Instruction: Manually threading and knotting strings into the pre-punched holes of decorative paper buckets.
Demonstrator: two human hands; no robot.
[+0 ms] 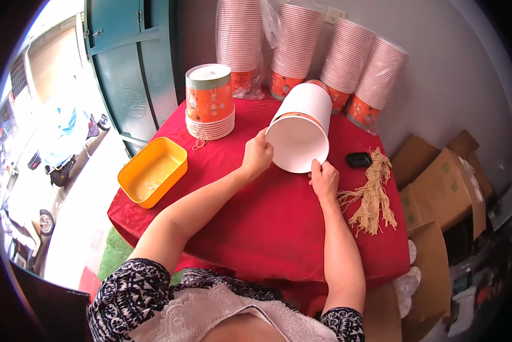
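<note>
A large white paper tub is tilted with its round mouth toward me, showing a bare white inside. My left hand is closed on the left side of its rim. At the lower right of the same rim, my right hand pinches the edge between thumb and fingers. Directly behind the tub's mouth is a white cylinder, with a thin orange strip between them; whether it is a separate piece I cannot tell. To the right of my right hand lies a bundle of beige strings beside a small black object.
On the red-covered table stand an upside-down stack of orange tubs and a yellow plastic tray holding small bits. Several tall tub stacks line the wall. Cardboard boxes sit right of the table, a green door left.
</note>
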